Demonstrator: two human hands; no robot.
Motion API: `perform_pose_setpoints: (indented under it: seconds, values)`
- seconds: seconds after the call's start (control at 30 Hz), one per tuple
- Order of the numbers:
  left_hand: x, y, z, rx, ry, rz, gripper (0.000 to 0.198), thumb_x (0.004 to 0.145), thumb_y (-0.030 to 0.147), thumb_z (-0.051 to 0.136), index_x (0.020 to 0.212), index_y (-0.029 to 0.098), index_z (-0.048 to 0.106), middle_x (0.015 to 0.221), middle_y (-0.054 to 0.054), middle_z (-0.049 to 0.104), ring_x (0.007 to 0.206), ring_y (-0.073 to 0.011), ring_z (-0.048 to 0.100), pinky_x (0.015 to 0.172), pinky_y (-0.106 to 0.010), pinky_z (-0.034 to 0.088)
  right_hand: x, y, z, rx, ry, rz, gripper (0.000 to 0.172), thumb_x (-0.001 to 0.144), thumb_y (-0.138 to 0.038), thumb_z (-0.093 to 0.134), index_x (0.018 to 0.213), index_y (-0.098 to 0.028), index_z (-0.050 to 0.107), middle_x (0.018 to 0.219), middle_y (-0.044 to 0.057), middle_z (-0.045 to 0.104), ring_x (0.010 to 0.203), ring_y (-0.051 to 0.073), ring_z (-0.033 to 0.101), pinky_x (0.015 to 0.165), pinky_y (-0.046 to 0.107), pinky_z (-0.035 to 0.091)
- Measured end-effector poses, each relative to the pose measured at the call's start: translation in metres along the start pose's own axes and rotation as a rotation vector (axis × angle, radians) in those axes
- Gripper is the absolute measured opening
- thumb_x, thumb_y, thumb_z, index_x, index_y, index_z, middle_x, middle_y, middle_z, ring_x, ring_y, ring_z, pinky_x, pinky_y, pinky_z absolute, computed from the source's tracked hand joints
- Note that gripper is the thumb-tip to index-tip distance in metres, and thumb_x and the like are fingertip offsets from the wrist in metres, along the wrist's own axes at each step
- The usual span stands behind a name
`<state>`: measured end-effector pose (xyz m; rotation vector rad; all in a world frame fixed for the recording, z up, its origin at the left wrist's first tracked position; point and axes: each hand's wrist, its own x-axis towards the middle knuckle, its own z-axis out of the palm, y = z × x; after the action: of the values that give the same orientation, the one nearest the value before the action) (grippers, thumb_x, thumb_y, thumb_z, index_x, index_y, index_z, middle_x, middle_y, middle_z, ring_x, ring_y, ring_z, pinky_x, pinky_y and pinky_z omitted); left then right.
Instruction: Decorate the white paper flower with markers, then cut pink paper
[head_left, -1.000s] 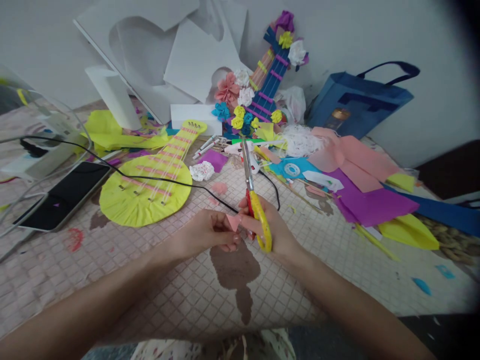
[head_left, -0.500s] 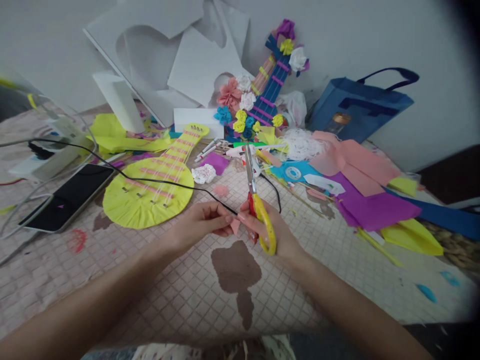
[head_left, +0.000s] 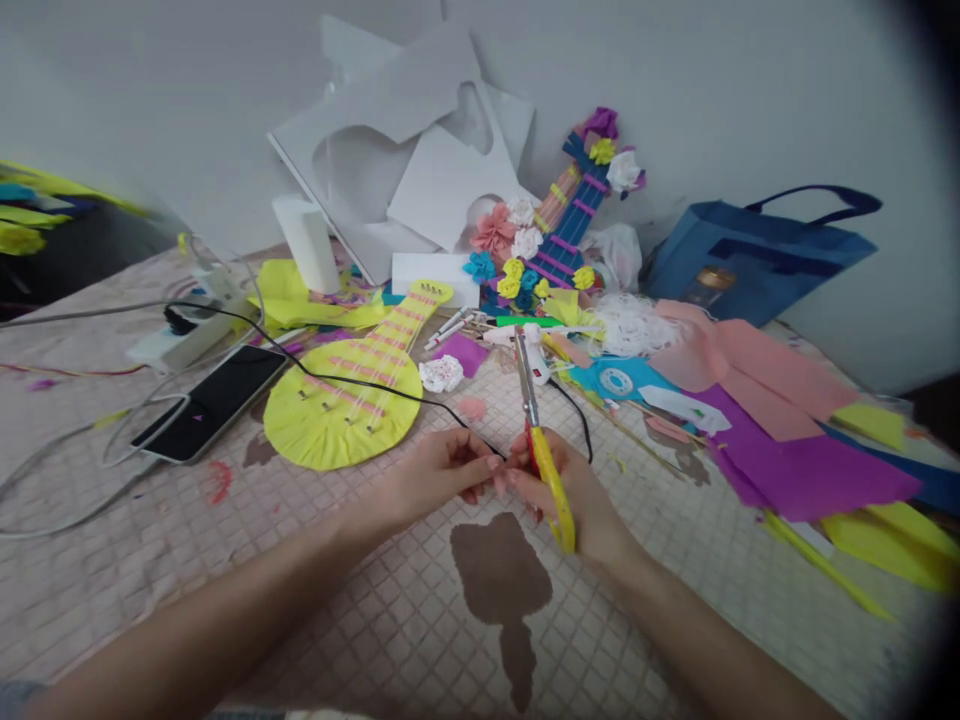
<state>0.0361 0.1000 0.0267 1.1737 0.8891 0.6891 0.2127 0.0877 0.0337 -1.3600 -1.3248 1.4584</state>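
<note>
My left hand (head_left: 450, 467) pinches a small piece of pink paper (head_left: 500, 484) near the middle of the view. Touching it from the right is my right hand (head_left: 566, 490), closed around the scissors (head_left: 551, 480), whose yellow and red handles rest in the palm and whose metal blades point away from me. The fingertips of both hands meet at the pink piece. A black cable (head_left: 360, 380) passes just behind them. Left of the hands lies a yellow paper guitar (head_left: 341, 410) with pink strips, and a crumpled white paper ball (head_left: 441, 374) sits beside it.
A phone (head_left: 214, 403) and a power strip (head_left: 180, 340) with cables are at the left. White boards (head_left: 442, 190), a blue paper guitar (head_left: 571, 225) with paper flowers and a blue bag (head_left: 757, 260) stand behind. Purple paper (head_left: 810, 470) and pink paper (head_left: 772, 385) lie right.
The view has shifted, so the tabletop things appear further right and lower. My hands have come closer together, and less of the pink piece shows between the fingers.
</note>
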Motion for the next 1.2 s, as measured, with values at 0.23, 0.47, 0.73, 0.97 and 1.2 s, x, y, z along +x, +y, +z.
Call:
perform_pose_setpoints:
  seconds: [0.23,0.47,0.73,0.97,1.2]
  values:
    - [0.002,-0.007,0.001,-0.024,-0.013,0.038,0.039,0.076,0.05,0.069,0.075,0.013,0.057,0.06,0.002,0.058,0.052,-0.007,0.051,0.051,-0.021,0.043,-0.002,0.002,0.002,0.023,-0.048,0.023,0.037,0.063,-0.033,0.075,0.086,-0.023,0.047,0.063,-0.007,0.053,0.043,0.008,0.043,0.038,0.021,0.036]
    - [-0.001,-0.001,-0.001,-0.13,-0.048,-0.027,0.034,0.072,0.042,0.075,0.08,0.013,0.06,0.069,-0.001,0.065,0.061,-0.0083,0.058,0.062,-0.023,0.046,0.0,0.007,-0.003,0.14,-0.09,0.005,0.043,0.06,-0.04,0.081,0.085,-0.02,0.052,0.061,-0.006,0.054,0.043,0.006,0.045,0.037,0.018,0.037]
    - [0.0,0.004,-0.006,-0.156,-0.09,-0.027,0.035,0.063,0.036,0.082,0.079,0.012,0.061,0.075,-0.001,0.065,0.062,-0.0083,0.057,0.06,-0.023,0.047,0.007,0.019,-0.006,0.291,-0.092,0.024,0.043,0.062,-0.044,0.081,0.085,-0.019,0.054,0.055,-0.009,0.05,0.034,0.004,0.041,0.033,0.016,0.031]
    - [0.002,0.0,-0.004,-0.108,-0.022,-0.06,0.04,0.064,0.047,0.077,0.074,0.013,0.058,0.065,0.002,0.061,0.051,-0.0062,0.054,0.054,-0.022,0.043,0.008,0.022,-0.004,0.312,-0.072,0.002,0.04,0.068,-0.045,0.078,0.085,-0.02,0.053,0.049,-0.01,0.044,0.036,0.005,0.039,0.035,0.016,0.033]
    - [0.003,-0.003,-0.002,-0.075,0.043,-0.008,0.036,0.069,0.046,0.073,0.073,0.013,0.059,0.062,0.001,0.06,0.052,-0.0062,0.053,0.054,-0.021,0.041,0.005,0.018,-0.001,0.169,-0.062,0.036,0.049,0.061,-0.048,0.081,0.088,-0.02,0.052,0.064,-0.005,0.055,0.039,0.005,0.042,0.034,0.018,0.035]
